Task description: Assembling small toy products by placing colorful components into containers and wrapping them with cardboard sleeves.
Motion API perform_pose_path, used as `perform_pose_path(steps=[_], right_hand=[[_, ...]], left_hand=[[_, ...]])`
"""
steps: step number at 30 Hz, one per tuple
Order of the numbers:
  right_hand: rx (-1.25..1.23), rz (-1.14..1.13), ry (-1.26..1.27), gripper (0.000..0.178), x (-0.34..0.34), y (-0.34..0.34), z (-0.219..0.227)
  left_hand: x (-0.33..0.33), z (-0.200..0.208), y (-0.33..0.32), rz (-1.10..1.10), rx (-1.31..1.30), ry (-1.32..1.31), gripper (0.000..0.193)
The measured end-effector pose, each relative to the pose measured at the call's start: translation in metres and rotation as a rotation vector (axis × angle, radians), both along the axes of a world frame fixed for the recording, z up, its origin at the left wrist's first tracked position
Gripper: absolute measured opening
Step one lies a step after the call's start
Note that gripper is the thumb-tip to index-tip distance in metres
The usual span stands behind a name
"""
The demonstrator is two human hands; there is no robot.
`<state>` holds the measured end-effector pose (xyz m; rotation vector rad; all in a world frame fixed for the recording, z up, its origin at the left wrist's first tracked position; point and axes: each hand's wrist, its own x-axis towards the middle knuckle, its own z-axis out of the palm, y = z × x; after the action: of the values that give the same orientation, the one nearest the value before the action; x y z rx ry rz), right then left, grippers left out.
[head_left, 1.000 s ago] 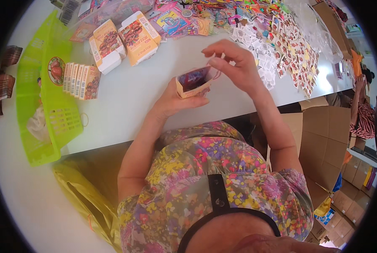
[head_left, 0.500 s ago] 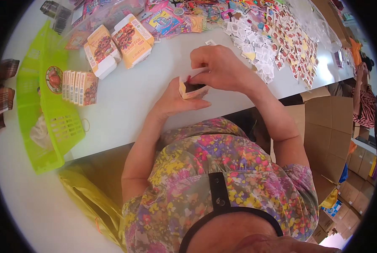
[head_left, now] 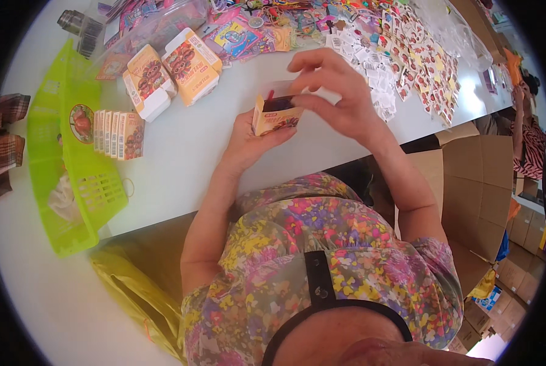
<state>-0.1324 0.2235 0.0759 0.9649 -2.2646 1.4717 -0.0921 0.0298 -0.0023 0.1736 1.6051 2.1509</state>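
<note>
My left hand [head_left: 242,145] grips a small yellow-orange printed carton [head_left: 277,121] over the table, fingers and thumb around its sides. The carton's top is open, showing a dark inside, a pale raised flap, and a thin red thing sticking up. My right hand [head_left: 341,100] is just beside that opening, its fingers apart and bent, the thumb close to the carton's edge. Whether the thumb touches the carton I cannot tell. Nothing shows between the right fingers.
Two larger open cartons [head_left: 193,66] lie beyond my left hand. Several small closed cartons [head_left: 129,136] stand in a row beside a green plastic basket [head_left: 78,183]. Spread along the far side are white-backed stickers [head_left: 370,82] and colourful small packets [head_left: 236,38]. A cardboard box [head_left: 477,183] stands at right.
My right fingers have come out of the carton's opening, lifted and spread apart. The carton in my left hand has turned so its printed front shows more.
</note>
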Motion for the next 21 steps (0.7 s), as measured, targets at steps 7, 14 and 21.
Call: perform_pose_path(steps=[7, 14, 21], right_hand=[[0.326, -0.08, 0.295, 0.022, 0.005, -0.01, 0.003], [0.258, -0.03, 0.186, 0.018, 0.001, 0.0, 0.021], [0.346, 0.012, 0.071, 0.018, 0.005, -0.001, 0.016]], left_hand=[[0.001, -0.003, 0.001, -0.001, -0.03, 0.087, 0.039], [0.001, -0.003, -0.001, 0.004, 0.009, 0.163, 0.044], [0.002, -0.008, -0.002, 0.053, 0.06, 0.218, 0.043]])
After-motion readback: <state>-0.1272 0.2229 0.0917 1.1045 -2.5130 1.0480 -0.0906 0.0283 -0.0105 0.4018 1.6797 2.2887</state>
